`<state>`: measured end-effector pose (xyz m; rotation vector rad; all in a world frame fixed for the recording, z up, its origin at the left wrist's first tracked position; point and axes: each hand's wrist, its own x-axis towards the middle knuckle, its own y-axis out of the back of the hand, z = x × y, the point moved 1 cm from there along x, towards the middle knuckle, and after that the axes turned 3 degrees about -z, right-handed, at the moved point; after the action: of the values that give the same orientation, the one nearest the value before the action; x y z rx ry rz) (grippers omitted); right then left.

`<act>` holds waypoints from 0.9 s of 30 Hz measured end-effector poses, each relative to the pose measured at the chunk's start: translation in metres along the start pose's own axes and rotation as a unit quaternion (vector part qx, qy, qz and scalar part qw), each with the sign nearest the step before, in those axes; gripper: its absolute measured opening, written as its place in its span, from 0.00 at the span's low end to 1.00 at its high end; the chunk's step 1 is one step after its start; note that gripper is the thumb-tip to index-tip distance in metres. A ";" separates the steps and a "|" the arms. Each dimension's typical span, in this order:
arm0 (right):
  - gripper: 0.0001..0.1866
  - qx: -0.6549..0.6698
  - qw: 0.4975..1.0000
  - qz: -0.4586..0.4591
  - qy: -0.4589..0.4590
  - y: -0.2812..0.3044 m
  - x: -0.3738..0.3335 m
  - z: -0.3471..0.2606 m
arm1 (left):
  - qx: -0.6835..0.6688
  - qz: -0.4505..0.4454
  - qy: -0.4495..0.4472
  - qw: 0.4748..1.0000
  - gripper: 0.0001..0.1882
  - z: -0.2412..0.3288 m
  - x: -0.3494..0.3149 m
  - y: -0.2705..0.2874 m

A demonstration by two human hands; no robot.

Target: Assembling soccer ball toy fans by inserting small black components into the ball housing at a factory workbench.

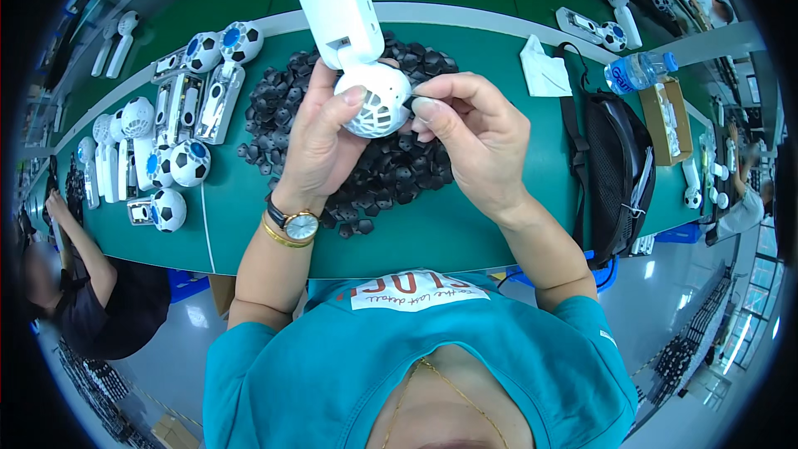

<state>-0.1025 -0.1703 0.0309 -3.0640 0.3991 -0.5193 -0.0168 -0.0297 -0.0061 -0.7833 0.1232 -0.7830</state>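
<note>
My left hand (322, 137) is closed around a white device with a round, slotted ball head (374, 87) and a long boxy handle (337, 4) pointing up and away. The thumb presses on the near left of the ball. At the ball's right side my right hand (482, 129) pinches a small black piece (411, 103) between thumb and forefinger, its tip against or very near the shell. Beneath both hands a wide heap of small black angular pieces (391, 170) covers the middle of the green table (499, 237).
Several white devices with black-patterned balls (189, 163) lie in rows at left. To the right are a black bag (617, 166), a water bottle (640, 72), a cardboard box (667, 129) and a white tissue (544, 68). A co-worker (100, 299) sits at the left edge.
</note>
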 end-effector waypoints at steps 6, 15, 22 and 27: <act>0.06 0.052 0.998 0.020 -0.028 -0.010 0.013 0.004 | 0.004 0.004 -0.019 1.000 0.29 0.005 -0.002 -0.003; 0.08 0.097 0.992 0.030 -0.076 -0.009 0.014 0.008 | 0.007 0.007 -0.010 1.000 0.30 0.004 -0.003 0.000; 0.06 0.091 0.989 0.019 -0.116 -0.006 0.011 0.010 | -0.007 0.008 -0.005 1.000 0.30 0.003 -0.002 -0.001; 0.06 0.046 0.995 0.016 -0.086 -0.010 0.013 0.012 | -0.003 0.014 -0.001 1.000 0.31 0.003 -0.003 0.000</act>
<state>-0.0845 -0.1641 0.0245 -2.9768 0.4070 -0.2608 -0.0176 -0.0263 -0.0045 -0.7858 0.1336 -0.7560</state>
